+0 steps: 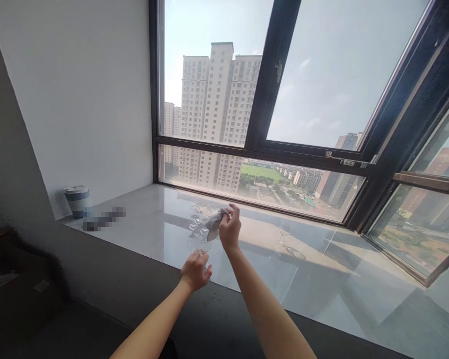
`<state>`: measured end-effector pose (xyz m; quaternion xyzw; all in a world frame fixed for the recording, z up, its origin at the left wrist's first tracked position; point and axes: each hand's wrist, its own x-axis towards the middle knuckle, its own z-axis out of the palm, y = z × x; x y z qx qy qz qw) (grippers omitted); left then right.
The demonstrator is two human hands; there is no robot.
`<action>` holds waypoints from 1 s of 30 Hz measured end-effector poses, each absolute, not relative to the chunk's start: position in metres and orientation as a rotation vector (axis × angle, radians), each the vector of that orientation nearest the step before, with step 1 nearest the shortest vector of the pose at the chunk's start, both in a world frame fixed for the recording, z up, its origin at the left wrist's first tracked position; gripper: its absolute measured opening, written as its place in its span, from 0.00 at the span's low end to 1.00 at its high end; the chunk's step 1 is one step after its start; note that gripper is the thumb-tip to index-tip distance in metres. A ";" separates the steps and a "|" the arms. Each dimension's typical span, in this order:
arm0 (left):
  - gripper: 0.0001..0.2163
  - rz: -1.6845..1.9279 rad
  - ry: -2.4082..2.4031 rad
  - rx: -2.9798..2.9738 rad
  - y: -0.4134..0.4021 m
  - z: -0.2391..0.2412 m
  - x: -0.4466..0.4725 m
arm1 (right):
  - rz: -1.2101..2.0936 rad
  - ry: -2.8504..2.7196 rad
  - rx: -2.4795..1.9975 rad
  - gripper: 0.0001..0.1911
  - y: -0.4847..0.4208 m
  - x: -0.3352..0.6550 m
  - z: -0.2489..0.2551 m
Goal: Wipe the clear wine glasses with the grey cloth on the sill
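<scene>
My left hand is closed around the stem of a clear wine glass, holding it just above the glossy windowsill. My right hand pinches a grey cloth against the glass's rim. Another wine glass stands upright on the sill just behind. A further glass stands to the right on the sill.
A lidded blue-and-white cup stands at the sill's left end by the white wall, next to a blurred dark object. A large dark-framed window rises behind the sill. A dark ledge runs along the sill's near edge.
</scene>
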<state>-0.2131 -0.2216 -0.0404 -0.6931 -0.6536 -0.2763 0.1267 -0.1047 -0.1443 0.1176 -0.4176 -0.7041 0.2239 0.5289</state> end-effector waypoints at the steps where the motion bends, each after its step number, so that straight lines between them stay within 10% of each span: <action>1: 0.07 -0.860 -1.925 -1.998 -0.221 -0.040 -0.214 | 0.515 -1.680 -1.013 0.27 -0.143 -0.099 0.116; 12: 0.16 -1.981 -2.362 -1.312 -0.201 -0.025 -0.200 | 0.710 -1.781 -1.029 0.24 -0.170 -0.094 0.013; 20: 0.20 -2.255 -2.289 -1.142 -0.189 -0.023 -0.197 | 1.136 -1.644 -1.095 0.25 -0.178 -0.101 0.014; 30: 0.17 -2.193 -2.212 -1.494 -0.206 -0.027 -0.172 | 0.736 -1.799 -1.294 0.24 -0.156 -0.070 0.017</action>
